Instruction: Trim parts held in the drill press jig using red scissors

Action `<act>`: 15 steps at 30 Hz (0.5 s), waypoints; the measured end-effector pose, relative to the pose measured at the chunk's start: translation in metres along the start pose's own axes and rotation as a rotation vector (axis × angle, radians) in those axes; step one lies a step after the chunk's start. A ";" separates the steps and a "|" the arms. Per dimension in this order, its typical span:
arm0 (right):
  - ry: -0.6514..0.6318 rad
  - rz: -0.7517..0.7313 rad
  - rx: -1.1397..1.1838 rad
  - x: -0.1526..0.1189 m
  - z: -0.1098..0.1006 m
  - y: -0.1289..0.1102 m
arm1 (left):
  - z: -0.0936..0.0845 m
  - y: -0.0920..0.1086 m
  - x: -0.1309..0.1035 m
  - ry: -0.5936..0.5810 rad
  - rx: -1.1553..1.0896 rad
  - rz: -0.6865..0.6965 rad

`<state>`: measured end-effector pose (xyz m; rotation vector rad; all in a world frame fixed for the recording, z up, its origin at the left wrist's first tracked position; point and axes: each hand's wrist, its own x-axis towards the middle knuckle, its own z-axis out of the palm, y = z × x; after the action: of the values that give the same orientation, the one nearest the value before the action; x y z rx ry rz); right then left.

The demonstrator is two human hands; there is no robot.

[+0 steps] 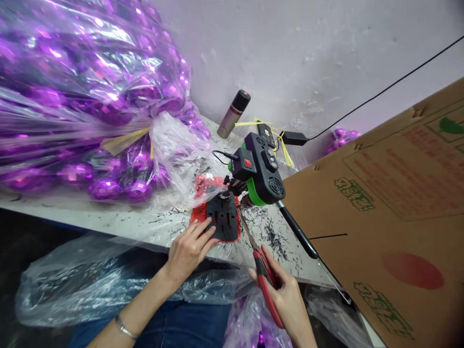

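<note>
1. My left hand [190, 247] is spread loosely, palm down, with fingertips on the near left part of a black slotted plate [226, 227]; it grips nothing that I can see.
2. My right hand [288, 292] is wrapped around the handles of red-and-black-handled scissors [267, 285], on the near side of the worktop [174, 227]. Blades point far and left, beside the plate's right edge; contact at the tip: cannot tell.
3. The plate lies over a red mat [198, 212] at mid-worktop. Above its far end stands a black-and-green device [266, 169] with a red switch and round grilles.
4. Thin black clippings [275, 239] are scattered on the worktop, thickest to the right of the scissors.
5. Left: a clear plastic bag [170, 137] of shiny purple faceted baubles [139, 188], gathered with a yellow tie [125, 141].
6. Far: a black-capped canister [234, 113], tilted in view; right of it, a black adapter [294, 138] on a cable.
7. Right: a large printed cardboard box [380, 227].
</note>
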<state>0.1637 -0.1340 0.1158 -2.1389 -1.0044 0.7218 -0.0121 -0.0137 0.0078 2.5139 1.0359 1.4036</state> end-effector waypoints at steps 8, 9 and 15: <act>-0.013 -0.016 0.010 0.002 0.003 -0.004 | 0.000 0.000 -0.001 -0.002 -0.002 -0.001; -0.005 -0.012 0.015 0.002 0.002 -0.003 | 0.000 0.000 -0.001 -0.006 -0.004 -0.003; -0.040 -0.042 0.009 0.006 0.002 -0.008 | 0.001 0.000 0.000 0.010 0.003 -0.005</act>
<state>0.1616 -0.1244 0.1194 -2.0973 -1.0620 0.7504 -0.0120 -0.0134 0.0073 2.5069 1.0466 1.4153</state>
